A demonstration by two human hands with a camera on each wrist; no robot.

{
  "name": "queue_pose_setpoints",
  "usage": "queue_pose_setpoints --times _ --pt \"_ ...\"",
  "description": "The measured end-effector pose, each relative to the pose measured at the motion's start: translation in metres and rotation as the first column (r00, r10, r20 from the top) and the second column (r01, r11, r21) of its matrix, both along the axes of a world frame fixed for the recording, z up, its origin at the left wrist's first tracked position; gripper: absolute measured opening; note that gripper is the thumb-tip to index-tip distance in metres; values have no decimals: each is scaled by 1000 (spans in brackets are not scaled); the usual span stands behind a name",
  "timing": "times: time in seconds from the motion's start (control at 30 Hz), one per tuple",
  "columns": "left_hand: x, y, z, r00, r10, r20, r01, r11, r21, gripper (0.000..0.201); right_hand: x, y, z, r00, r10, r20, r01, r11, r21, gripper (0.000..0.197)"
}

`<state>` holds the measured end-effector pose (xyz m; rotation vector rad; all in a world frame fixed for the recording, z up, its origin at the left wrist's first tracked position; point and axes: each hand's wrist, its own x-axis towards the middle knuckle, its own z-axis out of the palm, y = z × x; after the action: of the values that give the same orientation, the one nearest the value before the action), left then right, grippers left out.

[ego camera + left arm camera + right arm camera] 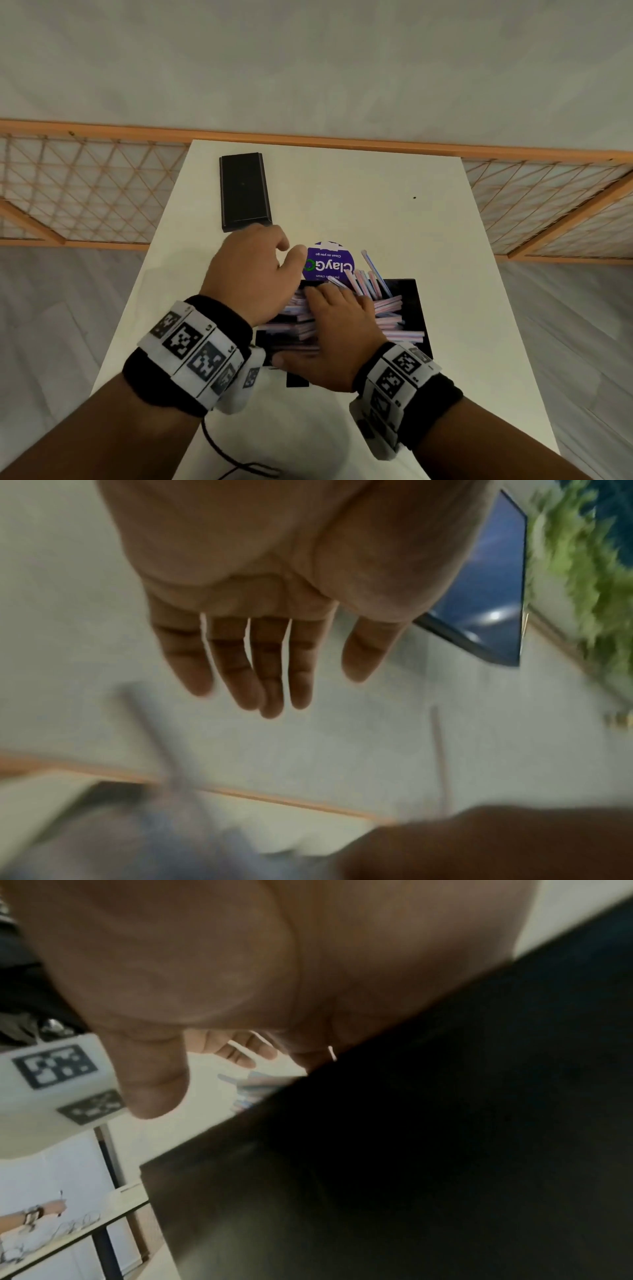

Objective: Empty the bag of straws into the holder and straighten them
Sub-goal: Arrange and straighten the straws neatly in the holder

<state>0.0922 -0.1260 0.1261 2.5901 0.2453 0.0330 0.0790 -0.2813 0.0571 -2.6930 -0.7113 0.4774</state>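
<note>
Dozens of pink-and-blue straws [387, 308] lie heaped in a black holder [419, 308] near the front middle of the white surface [342, 192]; most run with their long axis roughly left to right across the holder, while a few at the far side tilt up and away, their tips pointing toward the back right. Both hands are over the pile. The right hand [337, 329] lies flat on the straws with fingers extended, palm down, pressing on them and hiding the middle of the heap. The left hand [253, 274] hovers above the holder's left edge, fingers relaxed and straight, gripping nothing; the left wrist view confirms the outstretched fingers [232, 666] with nothing in them. A round purple label [329, 262] with white lettering shows just beyond the holder, partly covered by the left hand's fingertips, and whether it belongs to the bag cannot be told. The holder's near edge is hidden behind the wrists, and the right wrist view is mostly filled by its dark wall [428, 1137] and by blur. A flat black rectangular box [244, 190] rests well apart at the back left. Behind the surface runs an orange-framed lattice screen [85, 192] under a pale wall, with grey floor on either side.
</note>
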Motion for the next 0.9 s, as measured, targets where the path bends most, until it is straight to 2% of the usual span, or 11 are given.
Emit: queue_pose_setpoints --times 0.07,0.1,0.13,0.17,0.27,0.4,0.53,0.7,0.83,0.9 --pt "11 -13 8 992 47 -121 -76 965 -252 21 4 -3 3 998 20 -61 -18 1000 25 104" --pt "17 -20 10 970 55 -239 -147 910 -387 18 7 -5 5 993 43 -107 -38 998 43 106" --pt "22 -26 11 931 37 -364 -216 858 -467 17 10 -7 6 986 69 -153 -61 996 58 108" --pt "26 -31 11 887 7 -462 -259 836 -484 18 12 -10 8 977 95 -190 -84 994 66 110" --pt "35 -39 7 832 -44 -554 -163 934 -319 24 20 -18 7 958 149 -245 -128 987 102 118" --pt "41 -48 1 833 -85 -547 -96 951 -293 15 22 -24 3 956 171 -237 -140 980 144 121" --pt "43 -59 4 865 -103 -490 42 990 -133 29 15 -26 -4 969 165 -182 -127 970 206 116" --pt "47 -75 -1 842 -164 -514 124 986 -111 30 12 -28 -16 979 166 -120 -134 962 237 99" --pt "52 -83 -3 827 -196 -527 154 980 -122 49 12 -31 -24 976 191 -102 -161 955 248 101" --pt "55 -85 -5 843 -182 -505 137 983 -125 44 12 -30 -24 977 194 -88 -166 952 258 97"
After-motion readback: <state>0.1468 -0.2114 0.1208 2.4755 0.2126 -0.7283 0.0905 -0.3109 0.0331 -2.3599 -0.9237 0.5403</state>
